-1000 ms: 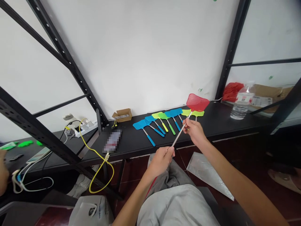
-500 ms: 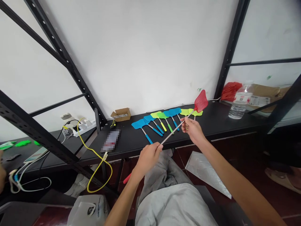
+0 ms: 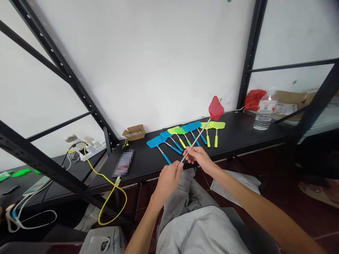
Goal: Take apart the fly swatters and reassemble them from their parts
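Head view, red mesh fly swatter [image 3: 216, 108] slanting over black bench [image 3: 239, 128], left hand [image 3: 168, 177] and right hand [image 3: 199, 157] gripping its metal rod [image 3: 197, 139], closer together than earlier, blue and green swatters [image 3: 181, 130] fanned behind, transparent plastic bottle [image 3: 263, 115] farther right.

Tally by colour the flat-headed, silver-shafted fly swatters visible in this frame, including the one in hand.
Blue flat-headed fly swatters: 5
Yellow-green flat-headed fly swatters: 3
Green flat-headed fly swatter: 1
Red mesh-headed fly swatter, held in the left hand and right hand: 1
Total: 10
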A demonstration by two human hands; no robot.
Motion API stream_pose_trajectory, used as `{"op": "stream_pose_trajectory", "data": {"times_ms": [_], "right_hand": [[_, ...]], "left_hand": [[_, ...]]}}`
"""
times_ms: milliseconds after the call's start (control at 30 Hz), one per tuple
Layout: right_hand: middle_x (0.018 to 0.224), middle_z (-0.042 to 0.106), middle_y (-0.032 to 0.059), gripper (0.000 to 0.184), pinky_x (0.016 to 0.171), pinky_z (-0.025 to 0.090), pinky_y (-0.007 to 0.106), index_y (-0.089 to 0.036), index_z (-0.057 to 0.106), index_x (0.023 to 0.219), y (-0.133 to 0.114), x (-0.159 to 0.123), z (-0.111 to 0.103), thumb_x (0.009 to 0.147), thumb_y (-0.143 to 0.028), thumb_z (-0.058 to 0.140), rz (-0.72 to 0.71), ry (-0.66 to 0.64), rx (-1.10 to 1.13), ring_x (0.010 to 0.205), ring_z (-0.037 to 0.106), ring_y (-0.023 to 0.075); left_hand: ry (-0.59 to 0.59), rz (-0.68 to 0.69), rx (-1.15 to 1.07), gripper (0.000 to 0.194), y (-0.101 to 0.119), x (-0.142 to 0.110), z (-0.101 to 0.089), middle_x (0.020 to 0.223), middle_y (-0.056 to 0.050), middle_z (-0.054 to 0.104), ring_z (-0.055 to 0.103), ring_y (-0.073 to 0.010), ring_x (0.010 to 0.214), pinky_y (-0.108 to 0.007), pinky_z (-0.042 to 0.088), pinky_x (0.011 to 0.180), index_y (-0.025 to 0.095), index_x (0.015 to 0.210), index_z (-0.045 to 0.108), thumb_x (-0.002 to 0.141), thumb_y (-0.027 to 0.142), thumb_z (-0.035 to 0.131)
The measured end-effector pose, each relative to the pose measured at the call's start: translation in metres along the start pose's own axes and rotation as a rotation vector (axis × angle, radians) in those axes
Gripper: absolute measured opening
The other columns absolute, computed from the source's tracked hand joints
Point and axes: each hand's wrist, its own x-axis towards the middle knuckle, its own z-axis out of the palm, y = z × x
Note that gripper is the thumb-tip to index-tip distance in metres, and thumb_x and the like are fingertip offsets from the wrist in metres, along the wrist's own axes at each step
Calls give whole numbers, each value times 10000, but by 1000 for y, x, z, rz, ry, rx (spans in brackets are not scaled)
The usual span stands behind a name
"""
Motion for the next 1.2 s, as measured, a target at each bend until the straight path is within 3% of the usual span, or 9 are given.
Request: {"op": "stream_pose_trajectory", "data": {"times_ms": [433,700,1200], "right_hand": [[618,613,44,493,440,356,230,-158,703,701,-10,9,-20,710,-651,703,4,200,52,519,540,119],[596,585,30,494,431,352,220,-144,699,692,-23,16,-50,659,-633,761,-47,353,97,510,533,110],[607,567,23,431,437,386,212,-144,695,702,-49,12,-83,673,-562,794,-131,469,142,529,526,104]], "left_hand": [[-39,18,133,387,-4,3,-10,630,7,532,538,-161,619,-248,304,636,219,777,518,1019,396,274],[-91,47,115,384,-12,0,-25,630,19,527,509,-153,622,-244,298,626,219,774,523,1014,410,292],[-175,94,36,423,-15,-1,-47,635,29,486,457,-129,620,-247,293,618,194,753,528,1007,439,294]]}}
